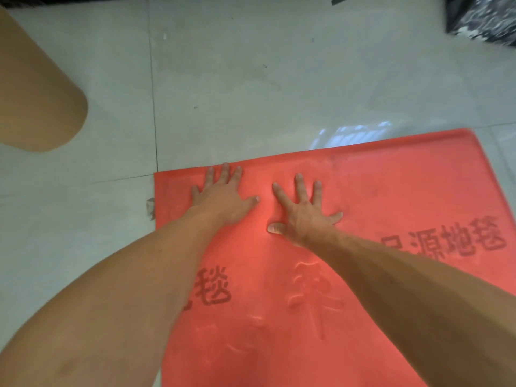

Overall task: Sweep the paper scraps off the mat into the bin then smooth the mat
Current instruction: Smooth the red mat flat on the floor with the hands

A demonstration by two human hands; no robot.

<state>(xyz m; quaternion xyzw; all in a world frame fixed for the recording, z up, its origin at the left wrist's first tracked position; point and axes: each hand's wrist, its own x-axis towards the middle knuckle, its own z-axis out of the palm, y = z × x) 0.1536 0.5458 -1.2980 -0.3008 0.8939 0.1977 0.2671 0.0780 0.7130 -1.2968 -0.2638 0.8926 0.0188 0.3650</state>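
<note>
Left hand (223, 196) flat on "地毯" mat (391, 191)

the left hand (220, 195) and right hand (303, 213) lie flat, fingers spread, near the far left corner of the mat (391, 191), with only a narrow strip of mat between them. to the right of the right hand the mat's surface is open up to its far edge. past that edge the tiled floor (251, 79) gives wide passage. a tan rounded object (36, 101) blocks the far left, well apart from the mat, and a dark mottled object (483, 20) fills the far right corner. a pale scrap (150, 208) touches the mat's left edge.
</note>
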